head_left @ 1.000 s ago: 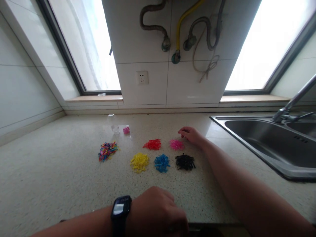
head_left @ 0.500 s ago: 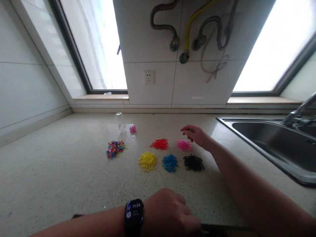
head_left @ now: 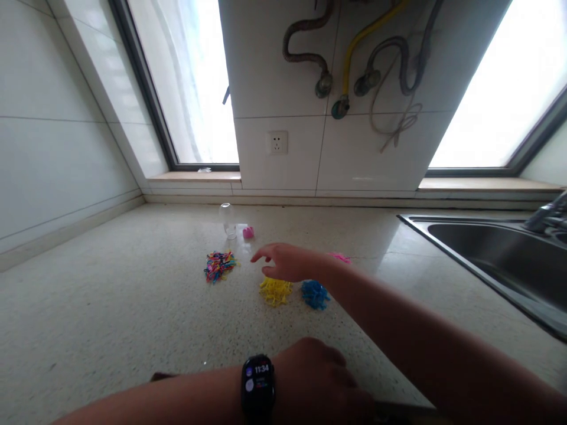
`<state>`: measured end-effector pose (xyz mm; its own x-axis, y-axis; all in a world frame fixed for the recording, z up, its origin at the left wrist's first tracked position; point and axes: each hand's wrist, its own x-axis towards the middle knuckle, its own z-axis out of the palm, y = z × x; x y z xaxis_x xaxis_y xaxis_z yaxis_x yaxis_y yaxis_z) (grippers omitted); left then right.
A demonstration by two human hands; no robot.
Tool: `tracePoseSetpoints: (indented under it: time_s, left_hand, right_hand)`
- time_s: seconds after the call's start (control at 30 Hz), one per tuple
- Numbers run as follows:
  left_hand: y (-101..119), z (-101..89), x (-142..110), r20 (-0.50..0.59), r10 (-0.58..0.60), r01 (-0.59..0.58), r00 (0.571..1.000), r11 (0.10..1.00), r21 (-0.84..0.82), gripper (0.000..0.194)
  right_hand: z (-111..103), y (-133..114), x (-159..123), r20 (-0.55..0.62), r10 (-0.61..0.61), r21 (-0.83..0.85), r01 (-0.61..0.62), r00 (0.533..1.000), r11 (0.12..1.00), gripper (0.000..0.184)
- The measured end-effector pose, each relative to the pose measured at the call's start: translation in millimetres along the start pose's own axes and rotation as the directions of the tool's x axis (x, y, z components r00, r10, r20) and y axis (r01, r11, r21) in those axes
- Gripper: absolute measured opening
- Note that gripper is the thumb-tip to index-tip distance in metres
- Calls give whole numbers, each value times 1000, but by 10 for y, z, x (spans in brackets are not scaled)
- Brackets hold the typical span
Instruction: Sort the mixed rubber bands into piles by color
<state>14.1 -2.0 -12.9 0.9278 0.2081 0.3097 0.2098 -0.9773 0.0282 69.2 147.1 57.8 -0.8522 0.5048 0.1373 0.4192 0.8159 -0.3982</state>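
My right hand [head_left: 283, 261] is open above the counter, with thumb and fingers apart and nothing visible between them. It hovers just behind a pile of yellow rubber bands [head_left: 275, 291], reaching toward a mixed-colour pile of small rubber bands [head_left: 220, 266] on the left. Right of the yellow pile lie blue rubber bands [head_left: 315, 294]. A few pink rubber bands [head_left: 340, 258] show behind my right forearm, which hides the red and black piles. My left hand [head_left: 321, 378], wearing a black smartwatch [head_left: 257, 383], rests near the front edge with fingers curled; its palm is hidden.
A small clear bottle [head_left: 228, 221] stands at the back left beside a small pink object [head_left: 248, 232]. The sink [head_left: 416, 227] is set into the counter [head_left: 110, 307] on the right. Hoses and a wall socket [head_left: 278, 142] are on the back wall.
My right hand has moved left from beside the pink pile to near the yellow one, its fingers spreading from a pinch. The view has shifted left; my left hand stays near the edge.
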Motion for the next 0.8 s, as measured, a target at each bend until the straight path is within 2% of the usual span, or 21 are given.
tracePoseSetpoints:
  time_s: [0.13,0.27,0.53,0.7,0.8]
  left_hand:
    - [-6,10,-5,19,3,-3,1000,1000,10,24]
    - [-11,33,-12,-3,21,-21,1000,1000,3,29]
    - [-6,56,-23,-32,15,-15,999,1000,-1,26]
    - [-6,49,-16,-16,22,-22,1000,1000,4,29]
    - [-2,25,-20,-4,24,-23,1000,1000,14,27]
  right_hand:
    - [215,-28,335,115,-54,-115,67,992,991,48]
    - [303,-56,490,158,-32,-183,61,987,981,44]
    - [301,78,470,123,4,-87,7,992,996,47]
    - [326,88,491,178,-34,-112,54,983,992,48]
    - [367,103,505,159,-36,-115,54,987,992,44]
